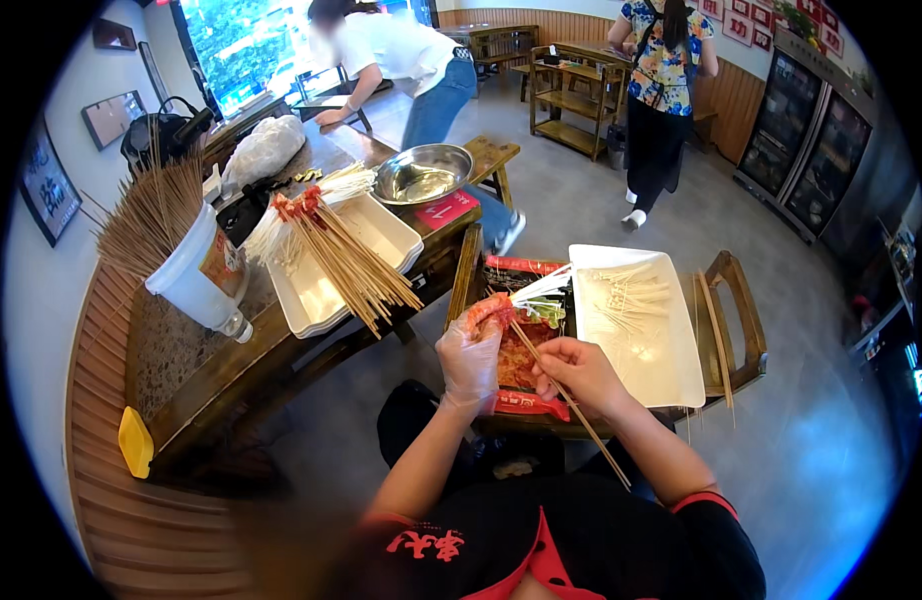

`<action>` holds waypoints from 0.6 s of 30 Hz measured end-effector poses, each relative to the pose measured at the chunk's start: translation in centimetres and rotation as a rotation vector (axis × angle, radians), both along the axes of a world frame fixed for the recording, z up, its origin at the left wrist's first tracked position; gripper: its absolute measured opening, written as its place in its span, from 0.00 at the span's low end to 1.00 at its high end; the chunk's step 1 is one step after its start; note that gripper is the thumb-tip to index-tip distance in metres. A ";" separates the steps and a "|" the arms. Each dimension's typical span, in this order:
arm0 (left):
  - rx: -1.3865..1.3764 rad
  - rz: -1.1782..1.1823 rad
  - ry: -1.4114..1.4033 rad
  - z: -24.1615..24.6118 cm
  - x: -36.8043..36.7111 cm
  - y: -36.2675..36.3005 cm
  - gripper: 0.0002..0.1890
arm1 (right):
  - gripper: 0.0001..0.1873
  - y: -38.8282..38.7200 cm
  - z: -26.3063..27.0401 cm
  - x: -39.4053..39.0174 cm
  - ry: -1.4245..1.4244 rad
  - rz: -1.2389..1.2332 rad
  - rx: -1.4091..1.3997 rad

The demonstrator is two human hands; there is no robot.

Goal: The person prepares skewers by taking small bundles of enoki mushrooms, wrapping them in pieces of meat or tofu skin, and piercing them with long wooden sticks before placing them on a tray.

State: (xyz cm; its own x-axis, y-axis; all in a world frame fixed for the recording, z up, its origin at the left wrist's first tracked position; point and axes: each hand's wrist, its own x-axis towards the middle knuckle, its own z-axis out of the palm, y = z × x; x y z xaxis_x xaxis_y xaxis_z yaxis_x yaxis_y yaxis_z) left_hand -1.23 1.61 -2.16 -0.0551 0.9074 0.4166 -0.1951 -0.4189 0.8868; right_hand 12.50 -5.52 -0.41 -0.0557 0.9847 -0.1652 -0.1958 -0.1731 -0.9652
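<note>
My left hand point(470, 360), in a clear plastic glove, grips a red, sauce-coated food wrap point(491, 309) around a bundle of white enoki mushrooms point(545, 285). My bare right hand point(579, 371) holds a bamboo skewer point(599, 444), its upper end reaching the wrapped bundle. How far the skewer goes in is hidden. Beneath my hands lies red, sauced food point(527, 358) in an opened package with a red edge point(532, 405). Right of it, a white tray point(689, 367) holds loose enoki strands point(633, 296). Some green leaf point(545, 309) shows behind the bundle.
On the left table, finished skewers point(348, 262) rest across stacked white trays point(412, 251). A plastic bucket point(183, 247) of skewers and a steel bowl point(423, 174) stand there too. One person point(423, 67) leans over that table; another point(659, 82) stands farther back.
</note>
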 end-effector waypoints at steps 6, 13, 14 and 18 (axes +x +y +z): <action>0.052 -0.009 0.052 0.6 -0.1 0.1 0.10 | 0.06 -0.2 -1.6 0.8 -0.026 -0.041 0.041; 0.057 0.008 0.115 1.1 -0.2 0.3 0.10 | 0.06 0.3 -0.9 0.9 0.087 -0.029 -0.026; 0.022 -0.017 0.104 1.7 -0.2 -0.1 0.11 | 0.07 0.3 -0.8 0.9 0.109 -0.010 -0.009; 0.004 -0.107 0.146 1.6 -0.6 0.3 0.12 | 0.09 0.2 -0.9 0.9 0.014 -0.032 0.062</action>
